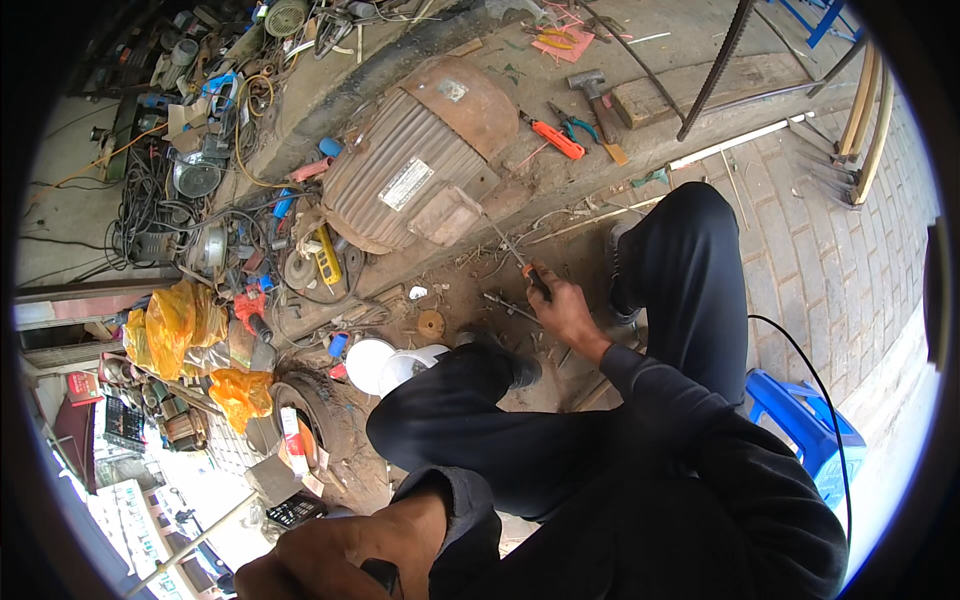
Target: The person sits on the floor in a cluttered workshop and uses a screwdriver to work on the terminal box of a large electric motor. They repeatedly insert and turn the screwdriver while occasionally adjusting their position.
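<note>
A large rusty electric motor (409,161) with a finned housing lies on its side on the concrete ledge. Its terminal box (450,214) faces my knees. My right hand (566,311) grips the orange and black handle of a screwdriver (537,280). The shaft points up-left at the box's near corner; whether the tip touches it, I cannot tell. My left hand (337,540) is raised close to the camera at the bottom left, its fingers curled round a black object (381,574) that is mostly hidden.
Right of the motor lie an orange utility knife (557,140), teal-handled pliers (574,124), a hammer (589,84) and a wooden block (705,86). Tangled cables (154,199) and parts crowd the left. White tubs (371,365) stand beside my leg; a blue stool (806,420) is at right.
</note>
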`<state>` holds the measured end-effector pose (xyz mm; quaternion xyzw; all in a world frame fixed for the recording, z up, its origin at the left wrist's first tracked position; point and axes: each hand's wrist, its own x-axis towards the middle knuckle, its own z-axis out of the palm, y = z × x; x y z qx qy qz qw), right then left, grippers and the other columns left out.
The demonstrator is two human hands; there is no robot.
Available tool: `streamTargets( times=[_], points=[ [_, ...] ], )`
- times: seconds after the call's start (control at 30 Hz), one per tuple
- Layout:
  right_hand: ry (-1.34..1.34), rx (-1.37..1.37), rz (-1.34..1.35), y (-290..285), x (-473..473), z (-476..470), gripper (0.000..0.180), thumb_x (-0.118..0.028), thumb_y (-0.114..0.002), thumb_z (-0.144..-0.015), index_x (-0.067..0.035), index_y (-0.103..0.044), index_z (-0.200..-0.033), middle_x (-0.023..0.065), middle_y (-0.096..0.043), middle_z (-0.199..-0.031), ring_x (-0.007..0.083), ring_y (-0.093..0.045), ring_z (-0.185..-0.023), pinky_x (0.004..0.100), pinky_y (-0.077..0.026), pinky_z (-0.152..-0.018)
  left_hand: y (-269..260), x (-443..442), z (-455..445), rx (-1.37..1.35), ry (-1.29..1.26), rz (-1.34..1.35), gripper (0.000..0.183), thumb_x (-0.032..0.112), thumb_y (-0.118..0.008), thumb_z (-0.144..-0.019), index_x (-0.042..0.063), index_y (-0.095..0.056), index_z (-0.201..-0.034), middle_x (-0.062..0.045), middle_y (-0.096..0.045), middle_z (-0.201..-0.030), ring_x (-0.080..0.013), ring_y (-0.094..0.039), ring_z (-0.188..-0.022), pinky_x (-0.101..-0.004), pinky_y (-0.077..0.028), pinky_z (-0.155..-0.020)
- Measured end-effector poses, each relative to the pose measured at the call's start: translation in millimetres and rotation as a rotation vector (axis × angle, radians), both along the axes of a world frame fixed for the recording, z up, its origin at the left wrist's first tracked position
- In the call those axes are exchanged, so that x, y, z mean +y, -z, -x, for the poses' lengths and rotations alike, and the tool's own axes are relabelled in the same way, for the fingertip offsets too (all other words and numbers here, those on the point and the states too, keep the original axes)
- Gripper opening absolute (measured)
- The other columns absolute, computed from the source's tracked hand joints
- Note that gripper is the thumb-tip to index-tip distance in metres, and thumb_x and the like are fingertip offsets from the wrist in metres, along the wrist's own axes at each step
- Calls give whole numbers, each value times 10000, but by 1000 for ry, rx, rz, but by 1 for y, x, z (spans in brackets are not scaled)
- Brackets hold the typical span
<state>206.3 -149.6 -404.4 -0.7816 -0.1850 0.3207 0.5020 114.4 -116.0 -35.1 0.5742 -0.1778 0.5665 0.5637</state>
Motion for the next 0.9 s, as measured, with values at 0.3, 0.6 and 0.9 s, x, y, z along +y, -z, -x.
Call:
streamTargets(
  times=[0.3, 0.6, 0.9],
  points=[
    [-9, -38, -1, 3, 0, 2, 530, -244, -606, -916, -67, -532, -1411, 289, -664, -1048, 435, -648, -1010, 426, -536, -819, -1, -1, -2, 24, -1, 9, 247, 429, -686, -879, 205, -648, -976, 85, -489, -804, -98, -395, -706, -286, -291, -607],
    [-30, -36, 23, 3, 3, 0, 515, -241, -612, -915, -62, -546, -1393, 270, -668, -1100, 428, -642, -1041, 433, -538, -861, -1, -1, -5, 3, -11, 3, 287, 467, -660, -891, 187, -646, -950, 71, -455, -770, -104, -386, -689, -280, -287, -596],
    [-30, 12, 0, 9, 2, -1, 486, -226, -613, -912, -63, -569, -1367, 280, -673, -1053, 428, -657, -1005, 424, -537, -823, -2, -1, -5, 20, -33, 19, 292, 472, -658, -891, 186, -642, -948, 66, -460, -778, -108, -391, -692, -279, -295, -598]
  ],
)
